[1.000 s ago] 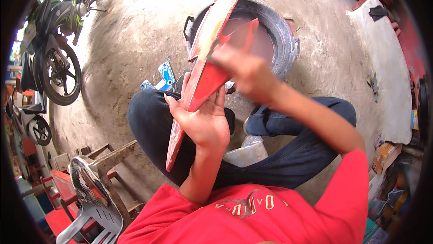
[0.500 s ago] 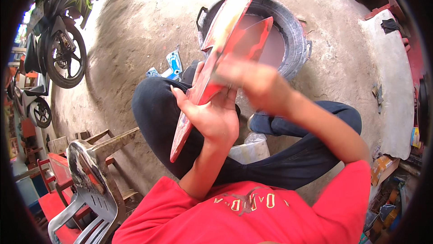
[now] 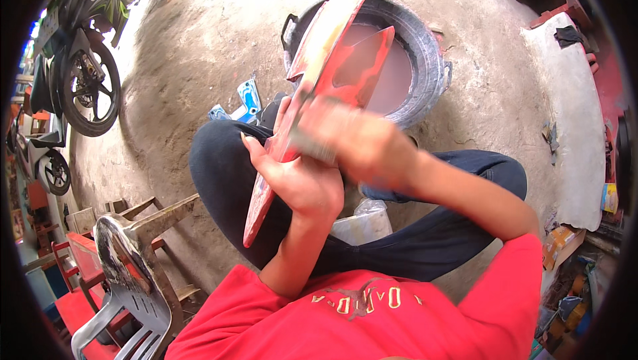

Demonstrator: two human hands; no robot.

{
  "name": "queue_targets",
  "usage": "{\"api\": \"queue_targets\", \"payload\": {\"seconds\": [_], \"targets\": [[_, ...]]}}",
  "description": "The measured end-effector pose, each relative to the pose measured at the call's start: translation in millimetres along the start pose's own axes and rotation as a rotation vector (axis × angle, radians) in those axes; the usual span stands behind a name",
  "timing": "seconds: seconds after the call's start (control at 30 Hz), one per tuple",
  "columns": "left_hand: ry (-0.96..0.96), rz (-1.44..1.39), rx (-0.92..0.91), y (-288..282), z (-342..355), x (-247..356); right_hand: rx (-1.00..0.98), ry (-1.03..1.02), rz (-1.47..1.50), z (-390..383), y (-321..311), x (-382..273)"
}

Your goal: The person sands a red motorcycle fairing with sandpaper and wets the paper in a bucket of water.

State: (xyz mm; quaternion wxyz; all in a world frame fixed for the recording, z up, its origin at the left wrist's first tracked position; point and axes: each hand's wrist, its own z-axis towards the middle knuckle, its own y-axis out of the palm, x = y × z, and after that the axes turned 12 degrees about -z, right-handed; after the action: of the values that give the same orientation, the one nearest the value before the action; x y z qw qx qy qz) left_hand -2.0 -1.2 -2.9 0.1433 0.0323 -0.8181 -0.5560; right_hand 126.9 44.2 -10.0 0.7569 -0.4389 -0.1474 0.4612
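Observation:
A long, pointed motorcycle body panel [image 3: 352,71], red with worn pale patches, slants across my lap and reaches over a black tub [image 3: 425,51]. My left hand [image 3: 306,184] grips it from beneath, with the thumb along the near left edge. Over the panel's middle, my right hand [image 3: 362,137] is closed and smeared by motion. It presses a dull grey-brown piece of sandpaper [image 3: 312,147], blurred, against the surface. Cloudy pinkish water [image 3: 399,81] stands in the tub. The fingertips of my right hand are too blurred to make out.
Blue-and-white panel pieces [image 3: 249,97] lie on the concrete floor beyond my left knee. A white box [image 3: 362,227] sits between my legs. To the left are a worn plastic chair [image 3: 136,293] and parked motorcycles [image 3: 93,87]; a pale slab [image 3: 578,127] lies at right.
My right hand, with the sandpaper, has shifted slightly left and down along the panel. The whole view has moved a little; my left hand keeps its hold.

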Motion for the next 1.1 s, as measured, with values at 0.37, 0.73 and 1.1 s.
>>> {"api": "queue_targets", "payload": {"seconds": [0.37,0.73,1.1], "targets": [[0.002,0.107,0.129,12.5,-9.7,5.2,-0.019,-0.108,0.117,7.5,-7.7,-12.0],[-0.062,0.071,-0.021,-2.0,-2.1,2.6,0.015,-0.016,0.139,-5.9,2.9,8.1],[-0.057,0.069,0.023,6.3,-5.8,3.2,0.108,-0.006,-0.013,-20.3,21.3,60.1]]}}
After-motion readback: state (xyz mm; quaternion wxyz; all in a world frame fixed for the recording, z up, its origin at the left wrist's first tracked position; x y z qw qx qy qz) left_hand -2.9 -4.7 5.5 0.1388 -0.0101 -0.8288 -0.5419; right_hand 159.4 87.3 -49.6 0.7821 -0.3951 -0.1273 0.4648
